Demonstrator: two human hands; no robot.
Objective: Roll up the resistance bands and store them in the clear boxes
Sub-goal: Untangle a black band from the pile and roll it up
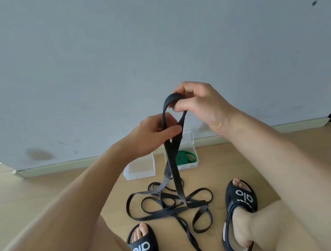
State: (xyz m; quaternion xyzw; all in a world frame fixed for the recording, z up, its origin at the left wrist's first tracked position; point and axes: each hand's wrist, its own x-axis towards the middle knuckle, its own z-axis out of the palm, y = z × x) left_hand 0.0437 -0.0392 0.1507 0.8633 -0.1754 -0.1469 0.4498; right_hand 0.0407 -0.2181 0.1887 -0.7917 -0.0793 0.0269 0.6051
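While rest lies tangled on floor (67,191), both hands grip black band (175,164): right hand (198,105) pinches fold, left hand (153,134) below.

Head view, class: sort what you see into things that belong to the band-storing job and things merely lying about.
Belongs to the job:
black resistance band, gripped by left hand and right hand
more black bands on the floor
green band in right clear box
left clear box

Just there:
black slides
wall
skirting board
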